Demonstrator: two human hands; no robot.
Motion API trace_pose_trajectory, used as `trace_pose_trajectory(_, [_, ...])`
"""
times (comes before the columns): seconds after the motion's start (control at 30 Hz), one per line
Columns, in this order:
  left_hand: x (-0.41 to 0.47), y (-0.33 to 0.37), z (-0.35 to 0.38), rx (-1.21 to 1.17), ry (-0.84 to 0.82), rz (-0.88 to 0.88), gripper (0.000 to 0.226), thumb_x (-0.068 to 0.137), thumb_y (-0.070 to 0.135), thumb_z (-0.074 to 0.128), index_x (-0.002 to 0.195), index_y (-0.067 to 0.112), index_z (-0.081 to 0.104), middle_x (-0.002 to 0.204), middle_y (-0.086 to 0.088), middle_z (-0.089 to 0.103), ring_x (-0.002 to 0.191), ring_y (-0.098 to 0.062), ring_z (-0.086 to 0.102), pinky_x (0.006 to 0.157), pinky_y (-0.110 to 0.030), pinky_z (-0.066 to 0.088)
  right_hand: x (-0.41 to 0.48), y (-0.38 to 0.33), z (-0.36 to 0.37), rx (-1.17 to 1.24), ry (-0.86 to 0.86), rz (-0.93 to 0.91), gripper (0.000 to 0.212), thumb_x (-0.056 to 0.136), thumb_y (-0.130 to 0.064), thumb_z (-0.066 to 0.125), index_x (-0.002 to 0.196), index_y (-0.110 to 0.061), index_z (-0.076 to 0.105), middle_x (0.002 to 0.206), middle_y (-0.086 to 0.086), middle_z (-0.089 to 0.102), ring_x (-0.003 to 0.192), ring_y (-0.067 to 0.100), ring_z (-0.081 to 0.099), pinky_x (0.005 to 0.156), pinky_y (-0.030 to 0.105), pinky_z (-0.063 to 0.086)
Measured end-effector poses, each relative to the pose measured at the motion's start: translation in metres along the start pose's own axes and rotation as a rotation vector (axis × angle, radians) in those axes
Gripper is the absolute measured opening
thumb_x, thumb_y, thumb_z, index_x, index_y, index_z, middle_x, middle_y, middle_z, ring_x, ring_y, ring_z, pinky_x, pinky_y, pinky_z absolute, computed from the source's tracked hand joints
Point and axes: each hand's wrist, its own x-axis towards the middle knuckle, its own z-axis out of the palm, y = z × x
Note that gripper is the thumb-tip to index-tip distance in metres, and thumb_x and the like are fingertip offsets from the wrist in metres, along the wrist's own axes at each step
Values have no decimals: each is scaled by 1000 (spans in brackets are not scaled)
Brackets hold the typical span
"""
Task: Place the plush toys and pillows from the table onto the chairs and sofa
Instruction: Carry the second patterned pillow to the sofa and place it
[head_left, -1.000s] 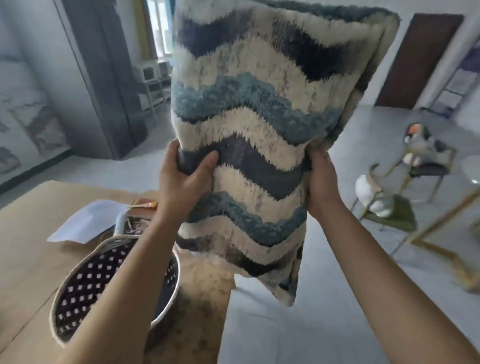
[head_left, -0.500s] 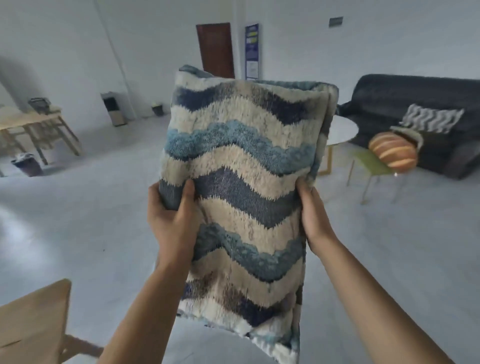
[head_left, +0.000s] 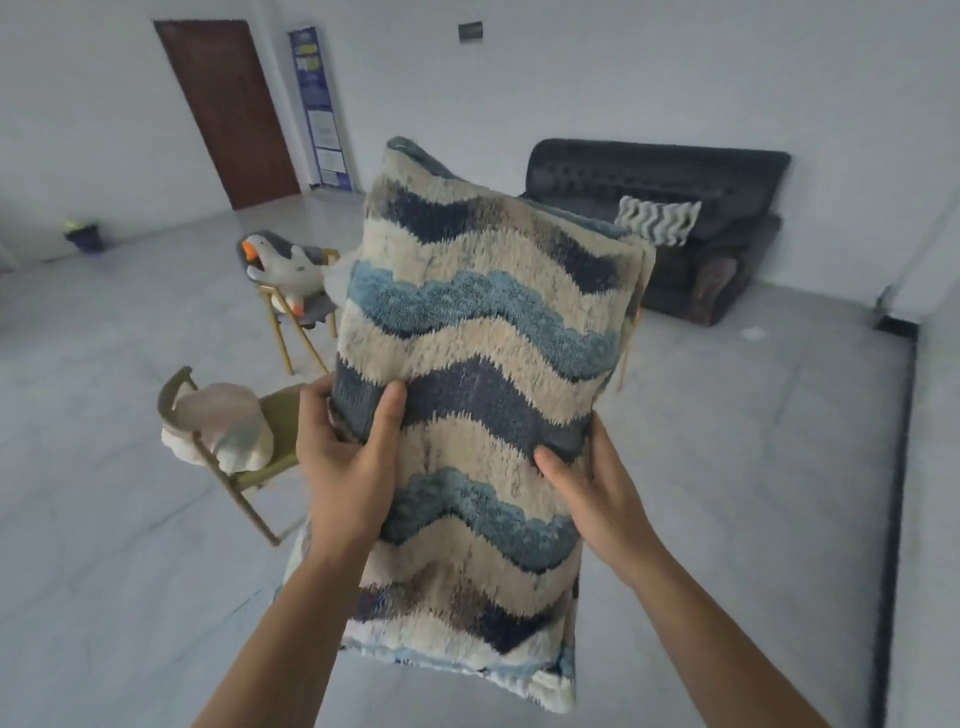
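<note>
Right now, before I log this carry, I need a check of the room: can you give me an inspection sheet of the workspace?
Surface: grey floor; no table in view.
Job's things: wavy pillow held upright in the air; second pillow on the sofa; goose plush on the far chair; pale plush on the green chair.
Clutter: small bin by the far wall.
Grippers: left hand and right hand grip the wavy pillow's sides, thumbs on its front.
Cables: nothing seen.
Surroundings: brown door, poster, white walls.
</note>
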Motion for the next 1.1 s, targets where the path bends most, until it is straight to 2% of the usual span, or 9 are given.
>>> trace_pose_trajectory(0.2, [90,-72,154,-181,-175,-57,28,95,23,63,118,13,52,95,23,71,87,6,65,80,-18,54,146,51,-79,-16,151,-5,66,99,-22,59,158,-25,29,146,-19,55,136,4,51,113,26,42])
trace_pose_trajectory(0.37, [170,-108,316,-297,-382,-163,44,90,34,70,128,18,54,126,-1,68,121,-20,63,105,-45,51,252,62,-189,-64,383,-10,62,102,-16,55,157,-29,29,144,-21,56,127,-2,58,104,22,49])
trace_pose_trajectory(0.43, [185,-116,383,-299,-506,-170,45,90,34,72,129,18,53,119,4,70,114,-15,66,98,-41,53,280,70,-239,-99,474,-11,64,101,-19,54,158,-26,27,147,-19,53,130,-1,56,107,24,47])
trace_pose_trajectory(0.5, [195,-133,454,-300,-632,-164,40,92,31,71,126,19,53,92,15,68,85,-5,64,76,-27,52,307,88,-291,-137,562,-16,67,99,-24,55,159,-23,26,150,-17,51,133,1,54,110,27,45])
trace_pose_trajectory(0.57, [204,-150,529,-276,-689,-174,41,89,39,71,123,23,54,81,-4,60,72,-12,52,65,-30,46,340,114,-346,-151,630,-33,70,96,-26,55,159,-22,26,145,-23,55,126,-2,58,106,24,48])
trace_pose_trajectory(0.63, [211,-167,604,-278,-711,-201,51,85,43,70,128,22,53,109,-24,63,89,-22,59,76,-43,53,376,139,-397,-165,657,-55,72,95,-25,55,160,-21,24,139,-32,56,120,-5,60,100,18,50])
trace_pose_trajectory(0.7, [217,-184,680,-276,-721,-227,53,84,39,71,130,21,53,125,-16,66,109,-25,66,95,-51,55,415,160,-451,-166,674,-57,73,95,-25,55,160,-20,23,139,-35,54,123,-6,58,100,16,49])
trace_pose_trajectory(0.93, [298,-227,873,-299,-697,-307,40,90,15,66,126,27,55,127,-2,69,119,-23,66,103,-55,52,596,188,-595,-217,645,-31,71,101,-11,57,161,-18,20,156,-15,42,138,-6,44,111,16,39])
trace_pose_trajectory(1.1, [375,-292,989,-252,-535,-376,46,85,28,73,127,34,54,130,1,67,122,-21,64,105,-55,50,753,237,-662,-244,476,-8,76,98,-21,58,162,-18,16,164,-11,32,150,3,30,123,28,29])
